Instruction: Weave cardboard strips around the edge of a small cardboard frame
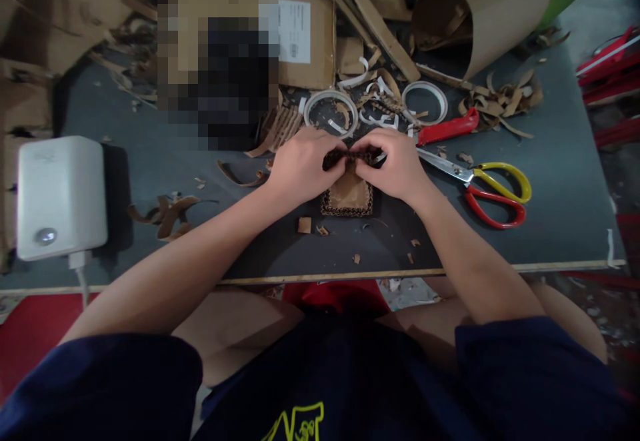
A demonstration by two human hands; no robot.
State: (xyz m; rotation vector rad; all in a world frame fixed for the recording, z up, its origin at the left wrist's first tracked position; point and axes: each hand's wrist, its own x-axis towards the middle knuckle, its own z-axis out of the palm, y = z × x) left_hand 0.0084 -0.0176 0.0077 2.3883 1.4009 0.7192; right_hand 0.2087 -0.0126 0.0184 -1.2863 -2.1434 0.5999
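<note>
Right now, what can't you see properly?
All in the head view:
Strip: partly covered by the left hand and right hand.
Scissors: blade tips unclear, the right hand is in the way.
Label: print too small.
Dark shape: blurred by pixelation.
Tube: deep inside too dark.

Worktop [560, 181]: matt dark grey, set across the view; front edge [345, 278] of pale, bare material, straight and thin. Floor [593, 11]: grey, plain beyond the upper right corner; at lower right, in shade, strewn with small pale scraps. Red surface [37, 334]: flat, at lower left, below worktop height. Red articles [613, 61]: several, beyond the right edge, partly cropped, kind unclear. Light: dim, cool; shadows soft-edged.
</note>
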